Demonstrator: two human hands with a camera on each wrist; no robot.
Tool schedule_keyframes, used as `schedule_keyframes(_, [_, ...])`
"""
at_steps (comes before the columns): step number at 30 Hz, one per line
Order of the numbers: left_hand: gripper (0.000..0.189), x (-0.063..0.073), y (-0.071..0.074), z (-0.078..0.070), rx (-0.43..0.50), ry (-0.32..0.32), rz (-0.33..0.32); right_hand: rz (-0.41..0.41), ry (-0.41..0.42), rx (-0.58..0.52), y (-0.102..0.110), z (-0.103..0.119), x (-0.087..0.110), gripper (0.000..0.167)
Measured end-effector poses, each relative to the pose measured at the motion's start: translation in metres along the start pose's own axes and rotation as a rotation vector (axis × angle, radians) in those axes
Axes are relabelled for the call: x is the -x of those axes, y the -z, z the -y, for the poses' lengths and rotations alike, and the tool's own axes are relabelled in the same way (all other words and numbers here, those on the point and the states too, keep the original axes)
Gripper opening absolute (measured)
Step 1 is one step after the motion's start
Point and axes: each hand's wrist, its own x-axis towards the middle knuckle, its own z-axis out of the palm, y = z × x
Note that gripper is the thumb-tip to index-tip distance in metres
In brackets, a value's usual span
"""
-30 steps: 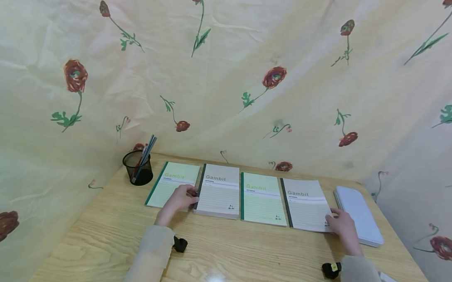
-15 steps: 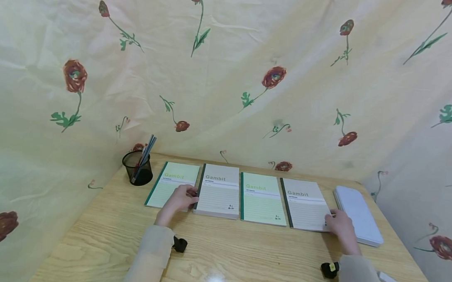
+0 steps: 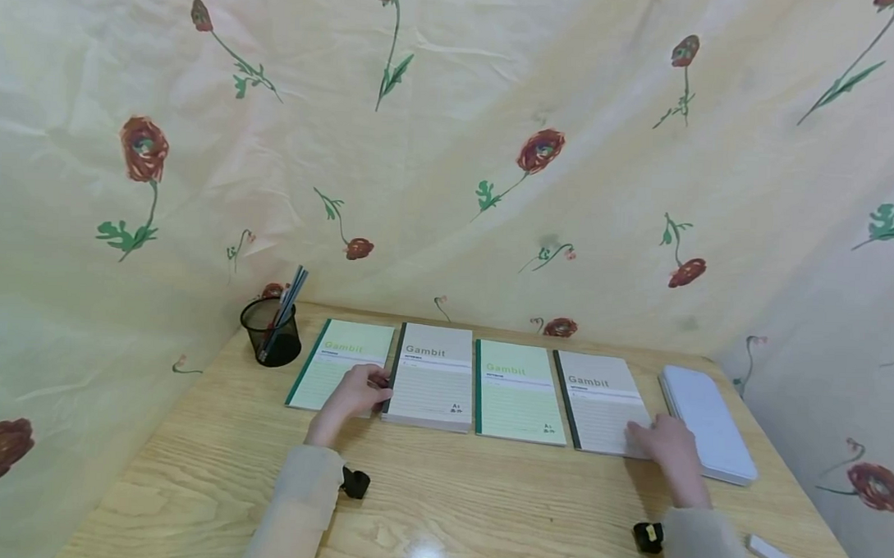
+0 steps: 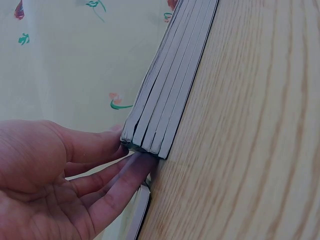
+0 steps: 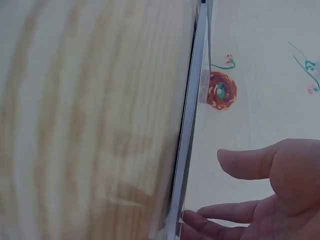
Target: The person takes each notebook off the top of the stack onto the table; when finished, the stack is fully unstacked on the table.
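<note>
Four-in-a-row is how the Gambit notebooks lie, alternating green and grey. My left hand (image 3: 356, 391) lies over the lower right of the leftmost green notebook (image 3: 341, 349). Its fingertips touch the dark spine of a thick stack of grey notebooks (image 3: 436, 385); in the left wrist view, the stack's layered edges (image 4: 167, 80) show, with thumb and fingers at its corner. My right hand (image 3: 666, 443) reaches over the lower right corner of the grey notebook (image 3: 598, 399) at the right. In the right wrist view its thumb stands apart and its fingertips are beside the notebook's edge (image 5: 189, 120).
Another green notebook (image 3: 518, 396) lies between the grey ones. A black mesh pen cup (image 3: 280, 347) stands at the back left. Along the right lies a white flat case (image 3: 708, 424), with a small white bar-shaped object (image 3: 772, 556) nearer the front. A flowered cloth hangs behind the table (image 3: 483, 502).
My right hand has shifted slightly left, its thumb moving farther over the right grey notebook's corner. My left hand stays at the grey stack's spine.
</note>
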Motion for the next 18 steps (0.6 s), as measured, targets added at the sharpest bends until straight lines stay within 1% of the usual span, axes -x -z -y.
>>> schedule_keyframes(5, [0.03, 0.0, 0.0, 0.0, -0.005, -0.002, -0.002, -0.026, 0.02, 0.019, 0.001, 0.006, -0.001, 0.076])
schedule_keyframes(8, [0.031, -0.001, -0.001, 0.0, -0.01, -0.004, -0.002, -0.055, 0.04, 0.019, 0.001, 0.011, -0.001, 0.072])
schedule_keyframes(11, [0.031, -0.001, -0.001, -0.001, -0.016, -0.005, -0.004, -0.083, 0.067, -0.007, 0.0, 0.018, -0.002, 0.069])
schedule_keyframes(14, [0.03, 0.0, 0.0, -0.001, -0.015, -0.007, -0.004, -0.111, 0.094, -0.053, -0.001, 0.03, -0.003, 0.063])
schedule_keyframes(18, [0.03, 0.0, 0.001, 0.0, -0.012, -0.009, -0.003, -0.12, 0.14, -0.095, -0.003, 0.049, -0.007, 0.056])
